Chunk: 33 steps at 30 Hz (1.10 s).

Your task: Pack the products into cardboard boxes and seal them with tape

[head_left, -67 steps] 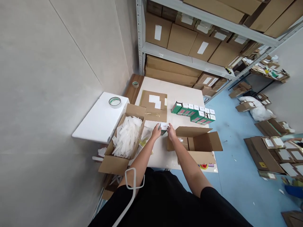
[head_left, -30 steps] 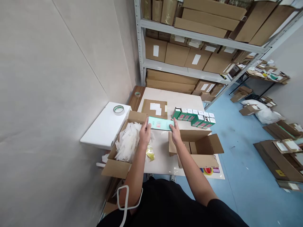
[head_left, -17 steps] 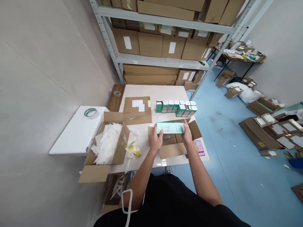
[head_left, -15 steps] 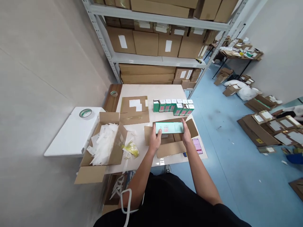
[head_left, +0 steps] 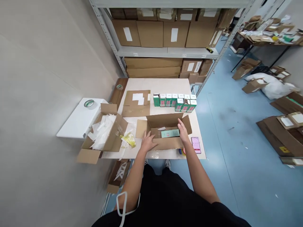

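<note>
A pale green box [head_left: 169,133] lies flat in the open cardboard carton [head_left: 164,144] in front of me. Beside it in the carton is a small white piece [head_left: 162,128]. My left hand [head_left: 147,142] rests at the carton's left front corner with its fingers spread, holding nothing. At the carton's right end, my right hand [head_left: 183,130] has its fingers stretched out near the green box's end. Whether it touches the box or just the carton wall, I cannot tell. Several green boxes with white tops [head_left: 174,100] stand in rows behind the carton.
A carton of white packing pieces [head_left: 101,132] stands left, with a yellow packet [head_left: 129,139] next to it. A flattened cardboard piece [head_left: 136,108] lies behind. A phone [head_left: 196,145] is on the table's right edge. Tape rolls [head_left: 89,103] and a loaded shelf [head_left: 165,52] are farther off.
The green box, held by both hands above the carton half a second ago, now lies inside it. My hands have let go and moved apart to the carton's ends.
</note>
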Each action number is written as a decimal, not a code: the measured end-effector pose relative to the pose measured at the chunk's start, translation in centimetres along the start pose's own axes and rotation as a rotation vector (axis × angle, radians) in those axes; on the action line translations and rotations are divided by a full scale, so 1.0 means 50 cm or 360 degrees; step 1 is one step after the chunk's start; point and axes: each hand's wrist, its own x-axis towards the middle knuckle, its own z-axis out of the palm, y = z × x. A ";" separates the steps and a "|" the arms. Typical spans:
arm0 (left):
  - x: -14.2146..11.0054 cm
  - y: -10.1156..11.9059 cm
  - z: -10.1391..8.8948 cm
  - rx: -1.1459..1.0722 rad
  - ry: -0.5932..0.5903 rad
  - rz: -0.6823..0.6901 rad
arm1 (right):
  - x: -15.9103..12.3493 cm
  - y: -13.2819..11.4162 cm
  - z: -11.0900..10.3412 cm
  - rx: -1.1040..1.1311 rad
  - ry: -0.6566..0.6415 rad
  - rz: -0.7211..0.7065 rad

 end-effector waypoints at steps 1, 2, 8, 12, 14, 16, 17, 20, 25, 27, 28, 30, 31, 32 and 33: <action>-0.006 -0.002 0.013 0.0059 -0.0006 -0.0021 | 0.000 0.002 0.000 0.0001 -0.0030 0.0019; -0.011 -0.004 0.024 0.0105 0.0003 -0.0026 | 0.001 0.004 0.001 0.0006 -0.0061 0.0029; -0.023 -0.010 0.066 0.0200 0.0182 0.0036 | 0.007 0.018 0.035 0.0055 -0.0211 0.0016; -0.053 -0.011 0.067 0.0181 0.0274 0.0059 | -0.001 0.008 0.072 0.0029 -0.0294 -0.0023; -0.085 -0.015 0.054 0.0147 0.0317 0.0106 | -0.008 -0.001 0.090 -0.0017 -0.0358 -0.0059; -0.129 -0.025 0.035 0.0120 0.0378 0.0137 | -0.015 -0.010 0.115 -0.0070 -0.0418 -0.0100; -0.155 -0.031 0.025 0.0107 0.0408 0.0140 | -0.019 -0.014 0.133 -0.0092 -0.0453 -0.0122; -0.242 -0.056 -0.008 0.0099 0.0493 0.0125 | -0.036 -0.024 0.205 -0.0133 -0.0602 -0.0178; -0.392 -0.103 -0.045 0.0172 0.0767 -0.0007 | -0.085 -0.033 0.351 -0.0241 -0.0914 -0.0208; -0.444 -0.126 -0.055 0.0163 0.0888 -0.0095 | -0.106 -0.031 0.404 -0.0296 -0.1025 -0.0231; -0.468 -0.138 -0.059 0.0155 0.0938 -0.0145 | -0.116 -0.029 0.428 -0.0321 -0.1076 -0.0246; -0.512 -0.163 -0.068 0.0146 0.1013 -0.0246 | -0.134 -0.020 0.477 -0.0367 -0.1168 -0.0291; -0.532 -0.175 -0.071 0.0148 0.1038 -0.0292 | -0.142 -0.015 0.501 -0.0392 -0.1212 -0.0318; -0.550 -0.186 -0.075 0.0154 0.1056 -0.0332 | -0.148 -0.010 0.526 -0.0415 -0.1255 -0.0345; -0.568 -0.197 -0.079 0.0161 0.1067 -0.0364 | -0.153 -0.005 0.551 -0.0434 -0.1295 -0.0368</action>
